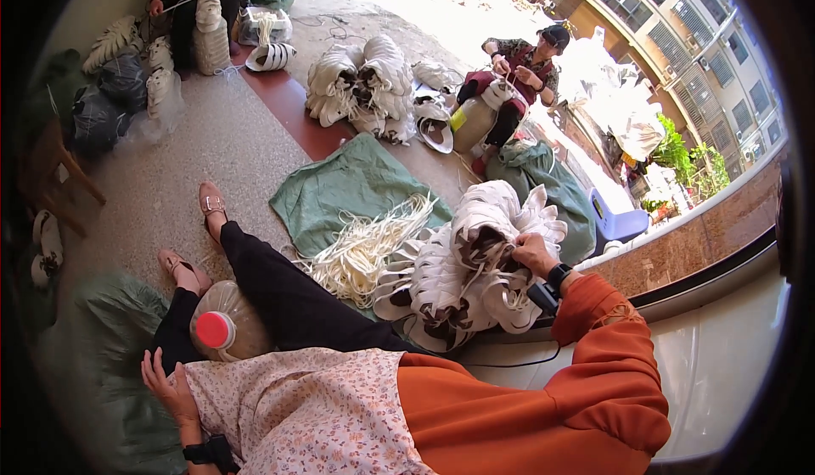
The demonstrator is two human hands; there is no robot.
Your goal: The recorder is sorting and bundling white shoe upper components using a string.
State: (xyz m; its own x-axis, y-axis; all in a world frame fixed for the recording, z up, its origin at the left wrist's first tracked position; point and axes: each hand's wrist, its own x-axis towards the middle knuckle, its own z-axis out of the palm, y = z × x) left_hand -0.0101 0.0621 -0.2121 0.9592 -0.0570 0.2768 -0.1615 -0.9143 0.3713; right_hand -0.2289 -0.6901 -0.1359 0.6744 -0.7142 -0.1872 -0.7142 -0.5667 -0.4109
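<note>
At the right, my right hand [535, 256] has its fingers closed at the edge of a bundle of white shoe uppers [488, 212]. The uppers are nested into one another, with dark brown insides showing. More of them lie underneath and beside it. My left hand [172, 390] rests at the edge of my flowered apron [297, 399], fingers apart and holding nothing. Close by it, between my legs, stands a big clear plastic jar with a red lid [214, 329]. A heap of cream shoelaces [369, 246] lies left of the uppers, on a green woven sack [318, 191].
Another bundle of uppers [373, 84] sits further off. Two people work there: one [531, 72] at the right with a large jar, one [199, 0] at the far left. A blue plastic stool [615, 219] stands by the sill. Dark bags [106, 110] lie left.
</note>
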